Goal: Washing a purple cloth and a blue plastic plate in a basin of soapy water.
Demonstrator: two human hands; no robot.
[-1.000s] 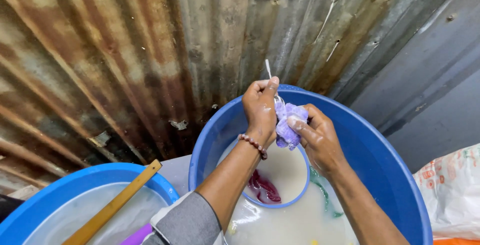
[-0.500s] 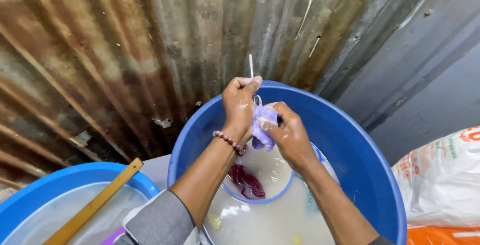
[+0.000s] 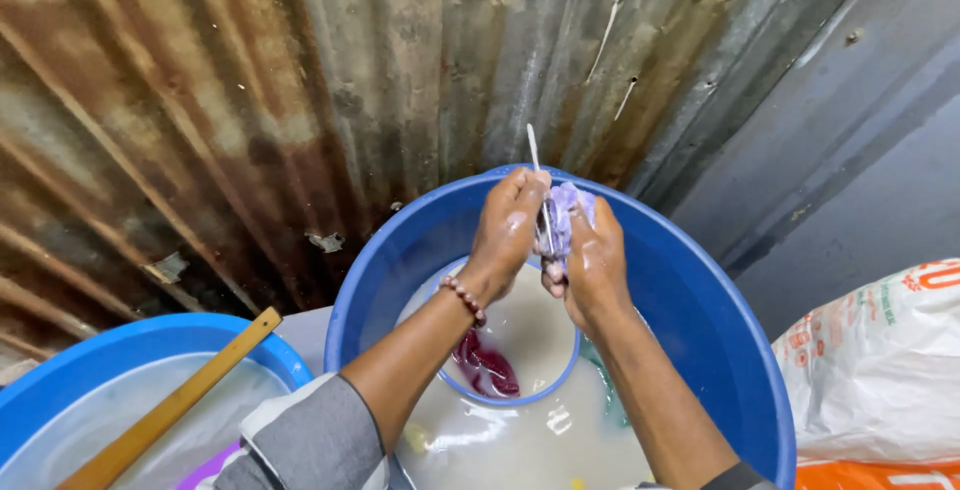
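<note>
Hands drawn closer together than a moment ago, left hand and right hand both closed on the lilac cloth squeezed between them, above the soapy blue tub, white strap poking upward.

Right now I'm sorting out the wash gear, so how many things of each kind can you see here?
Big blue tubs: 2, one under the hands, one at left.
Small basins: 1, floating in the tub.
Cloths: 2, a lilac one between left hand and right hand, a dark red one in the basin.
Wooden sticks: 1.
White sacks: 1.
Total: 7.
</note>
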